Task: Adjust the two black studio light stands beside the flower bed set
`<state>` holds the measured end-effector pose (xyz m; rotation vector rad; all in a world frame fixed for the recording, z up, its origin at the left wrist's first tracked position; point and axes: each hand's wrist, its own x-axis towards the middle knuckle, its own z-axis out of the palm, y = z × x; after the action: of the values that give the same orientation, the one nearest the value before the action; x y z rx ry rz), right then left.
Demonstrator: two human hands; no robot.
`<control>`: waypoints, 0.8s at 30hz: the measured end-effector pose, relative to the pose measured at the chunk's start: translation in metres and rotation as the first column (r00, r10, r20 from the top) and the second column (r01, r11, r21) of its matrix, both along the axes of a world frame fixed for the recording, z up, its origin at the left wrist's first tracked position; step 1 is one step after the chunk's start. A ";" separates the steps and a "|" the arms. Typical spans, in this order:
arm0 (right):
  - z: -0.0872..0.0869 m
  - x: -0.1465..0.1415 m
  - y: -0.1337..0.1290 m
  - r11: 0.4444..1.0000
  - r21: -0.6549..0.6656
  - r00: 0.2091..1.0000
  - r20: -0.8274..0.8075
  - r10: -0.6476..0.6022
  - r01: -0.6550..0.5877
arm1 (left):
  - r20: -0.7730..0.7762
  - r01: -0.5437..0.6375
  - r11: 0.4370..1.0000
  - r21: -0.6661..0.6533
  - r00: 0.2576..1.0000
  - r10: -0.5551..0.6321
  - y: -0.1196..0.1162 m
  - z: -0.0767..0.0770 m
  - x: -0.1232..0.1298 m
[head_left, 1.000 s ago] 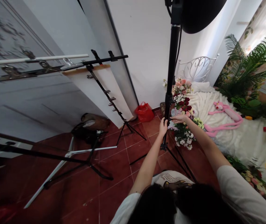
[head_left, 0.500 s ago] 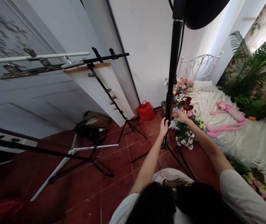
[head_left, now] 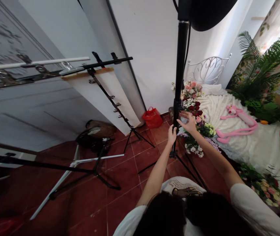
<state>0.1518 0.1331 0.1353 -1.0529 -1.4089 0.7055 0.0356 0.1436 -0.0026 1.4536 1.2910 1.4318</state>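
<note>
A black light stand (head_left: 181, 65) rises upright in front of me with a dark lamp head (head_left: 210, 13) at its top. My left hand (head_left: 172, 134) is wrapped around the pole below its collar. My right hand (head_left: 189, 123) is beside the pole on the right, just under the black clamp collar (head_left: 178, 105). Its fingers are curved and apart, with thumb and forefinger close to the pole. I see nothing held in it; whether its fingertips touch the stand I cannot tell.
Flowers (head_left: 196, 149) line the bed (head_left: 243, 147), where a pink plush toy (head_left: 244, 123) lies. A red bag (head_left: 152, 118) sits by the wall. To the left stand a clipped backdrop (head_left: 120, 95) and a white stand leg (head_left: 56, 188) across the tiles.
My right hand has come slightly up and turned, its fingers opening beside the pole. The left hand keeps its hold. The whole view has shifted slightly.
</note>
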 end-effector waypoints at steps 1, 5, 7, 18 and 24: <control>0.011 -0.006 0.005 0.999 0.037 1.000 -0.007 -0.014 0.014 | -0.001 -0.012 1.000 -0.007 1.000 0.012 0.001 -0.002 0.001; 0.039 -0.023 0.021 0.997 0.064 0.992 0.111 -0.053 0.046 | -0.011 -0.023 0.999 -0.035 1.000 0.023 0.001 -0.004 0.001; 0.044 -0.026 0.024 0.995 0.063 0.984 0.159 -0.086 0.077 | -0.011 -0.007 0.999 -0.037 1.000 0.006 -0.001 -0.003 0.000; 0.080 -0.019 0.037 0.982 0.184 0.989 0.147 0.009 -0.036 | -0.036 0.024 1.000 0.003 0.999 -0.024 -0.014 0.005 0.000; -0.012 -0.021 0.010 0.993 0.000 0.892 0.439 -0.109 0.121 | -0.069 0.062 0.998 0.002 0.996 -0.062 -0.012 -0.002 -0.001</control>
<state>0.1305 0.1431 0.1233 -1.3643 -1.7054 0.4121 0.0344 0.1318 -0.0047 1.5439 1.2744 1.3555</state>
